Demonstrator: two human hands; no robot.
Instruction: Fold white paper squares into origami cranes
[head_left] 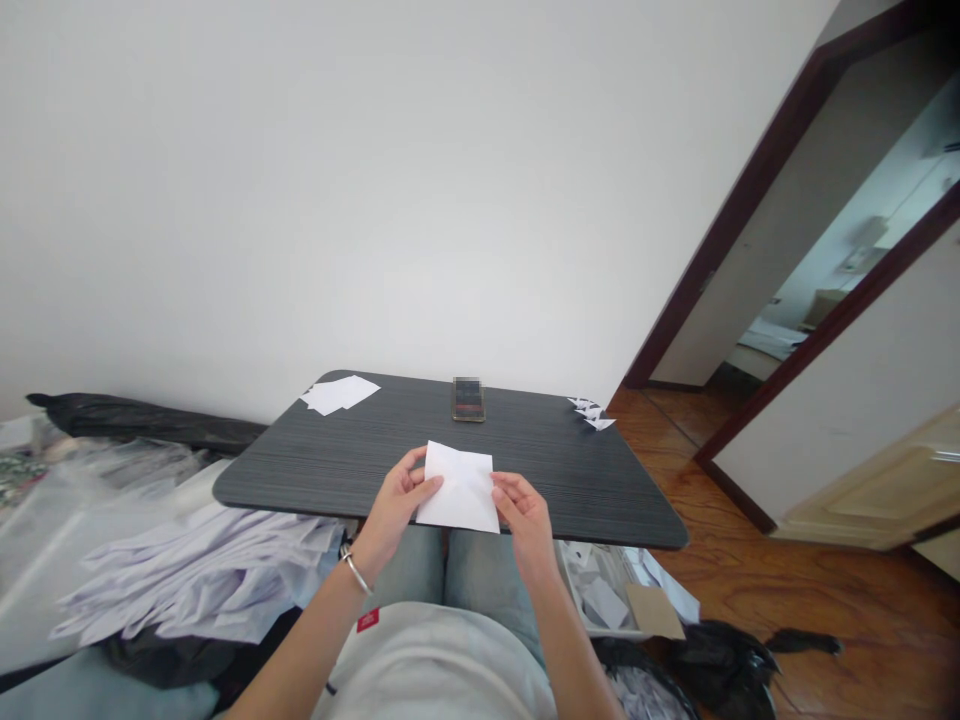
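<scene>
A white paper sheet (461,487) is held up over the near edge of the dark grey table (315,455). My left hand (397,500) pinches its left edge, thumb on top. Gripping the sheet's right edge is my right hand (525,515), fingers curled. A thin bracelet sits on my left wrist. Both hands are close to my lap.
A phone (469,398) lies at the table's far middle. A few white sheets (339,393) rest at the far left corner, small folded paper pieces (592,412) at the far right. Heaped paper (202,575) lies left of me, a box of paper (611,600) to the right. An open doorway (817,300) is at right.
</scene>
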